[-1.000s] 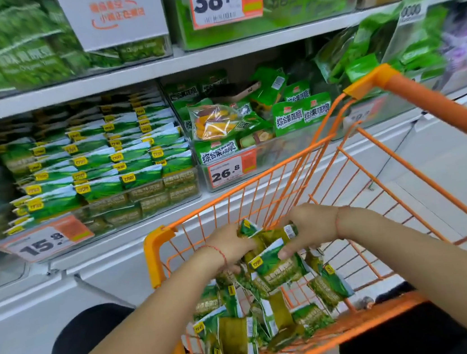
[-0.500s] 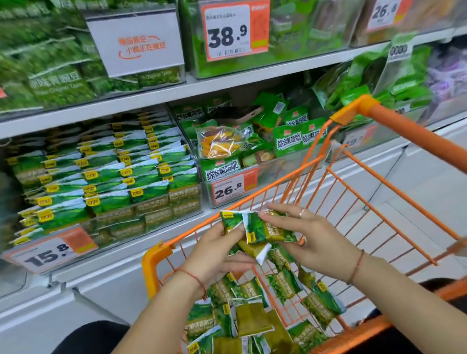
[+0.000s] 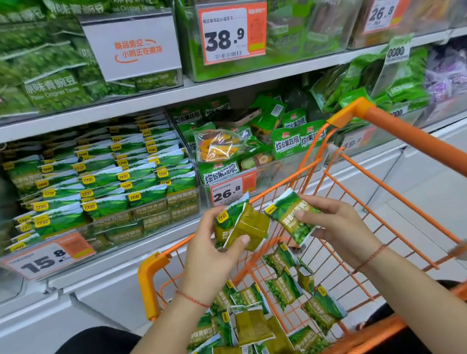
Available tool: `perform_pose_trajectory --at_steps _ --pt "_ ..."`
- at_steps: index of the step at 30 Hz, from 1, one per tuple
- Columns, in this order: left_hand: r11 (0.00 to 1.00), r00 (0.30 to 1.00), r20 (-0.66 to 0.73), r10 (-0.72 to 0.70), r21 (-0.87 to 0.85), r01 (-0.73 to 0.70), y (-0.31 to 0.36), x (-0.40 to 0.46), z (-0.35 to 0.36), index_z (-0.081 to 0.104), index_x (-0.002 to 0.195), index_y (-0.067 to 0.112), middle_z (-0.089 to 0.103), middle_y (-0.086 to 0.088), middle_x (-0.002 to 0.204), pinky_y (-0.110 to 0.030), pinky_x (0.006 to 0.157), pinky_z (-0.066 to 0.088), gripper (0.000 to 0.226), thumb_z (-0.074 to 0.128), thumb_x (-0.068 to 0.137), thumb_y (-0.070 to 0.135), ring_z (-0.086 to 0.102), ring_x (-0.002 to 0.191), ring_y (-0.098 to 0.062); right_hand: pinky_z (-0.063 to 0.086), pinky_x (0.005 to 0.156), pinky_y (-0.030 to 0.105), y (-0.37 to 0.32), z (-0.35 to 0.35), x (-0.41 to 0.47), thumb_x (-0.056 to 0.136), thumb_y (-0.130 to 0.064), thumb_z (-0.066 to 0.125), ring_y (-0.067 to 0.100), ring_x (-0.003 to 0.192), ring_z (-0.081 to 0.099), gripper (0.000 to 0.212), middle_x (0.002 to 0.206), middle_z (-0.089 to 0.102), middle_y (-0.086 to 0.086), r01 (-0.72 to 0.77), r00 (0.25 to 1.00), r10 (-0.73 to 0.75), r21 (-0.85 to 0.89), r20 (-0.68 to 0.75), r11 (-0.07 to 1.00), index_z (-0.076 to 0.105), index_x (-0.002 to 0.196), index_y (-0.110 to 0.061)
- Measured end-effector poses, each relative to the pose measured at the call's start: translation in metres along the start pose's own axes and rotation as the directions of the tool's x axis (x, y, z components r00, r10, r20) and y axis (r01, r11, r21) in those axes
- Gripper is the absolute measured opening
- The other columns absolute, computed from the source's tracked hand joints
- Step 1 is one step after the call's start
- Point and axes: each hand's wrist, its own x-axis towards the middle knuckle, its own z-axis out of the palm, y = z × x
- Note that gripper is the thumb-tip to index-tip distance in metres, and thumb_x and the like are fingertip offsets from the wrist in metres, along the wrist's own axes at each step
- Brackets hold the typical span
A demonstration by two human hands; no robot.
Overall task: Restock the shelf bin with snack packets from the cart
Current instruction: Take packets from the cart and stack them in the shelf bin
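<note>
My left hand (image 3: pixel 206 256) grips a small stack of green snack packets (image 3: pixel 241 223) above the orange cart (image 3: pixel 150 275). Beside it, my right hand (image 3: pixel 335 223) pinches another green packet (image 3: pixel 293 216) between thumb and fingers. Both hands hover over the cart's front end, just below the shelf edge. Several more green packets (image 3: pixel 256 327) lie loose in the cart's bottom. The clear shelf bin (image 3: pixel 143 220) at left, marked 15.8, holds neat rows of the same packets.
A neighbouring bin (image 3: pixel 266 169) priced 26.8 holds mixed fruit-crisp bags and a phone-like object. The upper shelf (image 3: pixel 129 107) carries larger green bags and price tags. The cart handle (image 3: pixel 429 150) slants across the right. White floor lies beyond it.
Both hands rose out of the cart with packets. The bundle held together has separated: the left hand keeps a stack, the right hand holds one packet apart.
</note>
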Motion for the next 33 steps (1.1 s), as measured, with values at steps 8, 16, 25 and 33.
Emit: perform_pose_trajectory --at_steps 8,16,25,33 --pt "0.786 0.840 0.044 0.541 0.330 -0.523 0.003 -0.006 -0.003 0.050 0.104 0.025 0.050 0.018 0.114 -0.016 0.090 0.044 0.027 0.063 0.081 0.030 0.048 0.114 0.006 0.059 0.061 0.027 -0.002 0.016 -0.005 0.088 0.000 0.059 0.013 0.086 0.064 0.035 0.104 0.061 0.002 -0.291 0.938 0.277 0.043 0.207 0.956 0.048 0.120 -0.009" --pt "0.702 0.817 0.234 0.528 0.421 -0.574 -0.002 -0.005 0.001 0.047 0.104 0.024 0.046 0.009 0.122 -0.023 0.083 0.047 0.029 0.059 0.078 0.020 0.051 0.113 -0.011 0.057 0.080 0.039 -0.002 0.038 -0.009 0.082 -0.027 0.064 0.022 0.084 0.065 0.045 0.096 0.069 0.006 -0.241 0.928 0.161 0.212 0.335 0.947 0.056 0.119 -0.002" --pt "0.996 0.969 -0.234 0.078 0.048 -0.068 0.018 -0.002 -0.006 0.046 0.078 0.026 0.057 0.014 0.049 -0.011 0.050 0.041 0.021 0.066 0.082 0.029 0.058 0.047 -0.006 0.059 0.071 0.038 0.003 0.032 -0.007 0.090 -0.005 0.057 0.023 0.085 0.068 0.032 0.100 0.062 0.012 -0.123 0.988 0.106 0.164 0.112 0.979 0.052 0.121 -0.008" --pt "0.879 0.921 0.268 -0.282 -0.312 0.360 0.013 0.003 -0.008 0.065 0.097 0.008 0.072 0.002 0.081 -0.027 0.071 0.050 0.034 0.066 0.073 0.033 0.066 0.074 -0.015 0.054 0.058 0.029 0.003 0.031 -0.007 0.086 -0.006 0.064 0.024 0.086 0.068 0.026 0.102 0.066 0.011 -0.067 0.998 0.064 0.216 0.022 0.974 0.054 0.109 -0.009"
